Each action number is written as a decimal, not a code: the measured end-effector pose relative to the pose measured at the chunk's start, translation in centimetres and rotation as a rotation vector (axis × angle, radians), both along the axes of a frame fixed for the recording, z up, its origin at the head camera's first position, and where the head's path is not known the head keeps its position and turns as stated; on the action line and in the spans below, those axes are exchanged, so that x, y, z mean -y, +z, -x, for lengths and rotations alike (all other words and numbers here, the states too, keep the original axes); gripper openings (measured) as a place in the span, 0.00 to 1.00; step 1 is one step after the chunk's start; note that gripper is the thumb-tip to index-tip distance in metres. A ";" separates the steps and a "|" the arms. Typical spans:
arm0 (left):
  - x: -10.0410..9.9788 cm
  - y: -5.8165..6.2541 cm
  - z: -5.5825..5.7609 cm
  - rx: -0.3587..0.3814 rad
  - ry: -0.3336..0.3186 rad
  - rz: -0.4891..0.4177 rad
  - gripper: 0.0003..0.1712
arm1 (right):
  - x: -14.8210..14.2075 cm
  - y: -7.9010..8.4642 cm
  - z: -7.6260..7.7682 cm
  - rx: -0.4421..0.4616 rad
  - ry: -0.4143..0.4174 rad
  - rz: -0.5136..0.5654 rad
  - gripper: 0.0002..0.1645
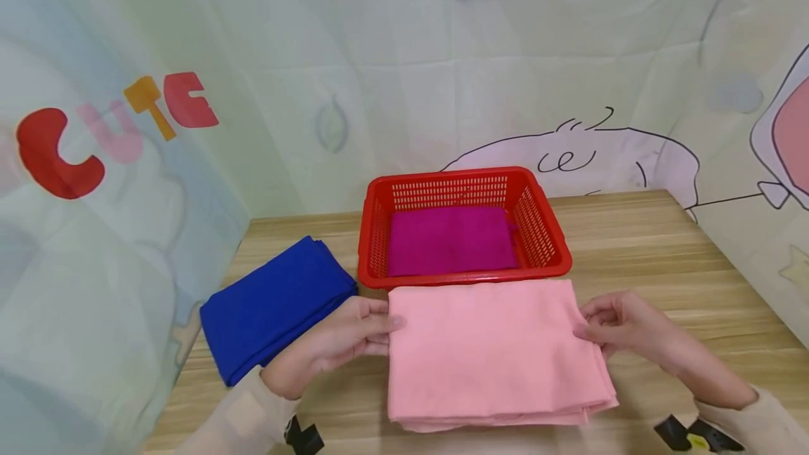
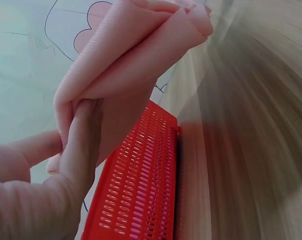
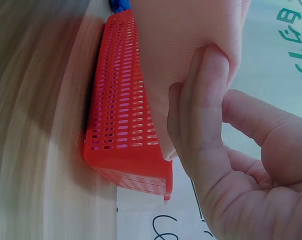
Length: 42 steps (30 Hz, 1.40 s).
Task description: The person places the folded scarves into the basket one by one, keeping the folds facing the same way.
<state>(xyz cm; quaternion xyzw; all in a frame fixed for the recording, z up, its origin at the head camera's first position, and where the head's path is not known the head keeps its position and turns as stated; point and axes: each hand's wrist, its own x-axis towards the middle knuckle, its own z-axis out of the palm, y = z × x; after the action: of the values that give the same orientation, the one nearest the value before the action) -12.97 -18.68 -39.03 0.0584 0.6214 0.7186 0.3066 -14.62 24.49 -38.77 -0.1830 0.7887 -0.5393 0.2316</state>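
Between my two hands hangs a folded pink cloth (image 1: pixel 493 350), held up off the table in front of the basket. My left hand (image 1: pixel 350 335) pinches its left edge, thumb on the near face and fingers behind. At the opposite edge my right hand (image 1: pixel 622 328) pinches it the same way. In the left wrist view the folded layers of the pink cloth (image 2: pixel 126 65) show at its side. Just beyond stands a red plastic basket (image 1: pixel 464 279) with slotted walls. A folded magenta cloth (image 1: pixel 451 241) lies flat inside it.
A folded blue cloth (image 1: pixel 278 307) lies on the wooden table (image 1: pixel 682 265) to the left of the basket, close to my left hand. Behind the table hangs a printed backdrop (image 1: pixel 392 55) with cartoon drawings and letters.
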 end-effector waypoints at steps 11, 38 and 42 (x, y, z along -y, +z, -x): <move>0.5 0.8 0.7 -0.009 0.005 -0.004 0.26 | 0.3 1.2 0.7 -0.005 0.018 0.001 0.17; 1.0 3.1 2.0 -0.042 0.000 0.007 0.26 | 0.4 3.5 2.2 -0.017 0.030 -0.010 0.21; 1.0 3.2 2.3 -0.037 0.004 0.001 0.26 | 0.4 3.9 2.5 -0.011 0.033 -0.020 0.21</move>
<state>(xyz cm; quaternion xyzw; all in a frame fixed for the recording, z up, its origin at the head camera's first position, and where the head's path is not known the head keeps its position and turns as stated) -15.25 -19.65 -35.88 0.0704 0.6276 0.7176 0.2938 -17.14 24.11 -34.89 -0.1964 0.7921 -0.5266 0.2379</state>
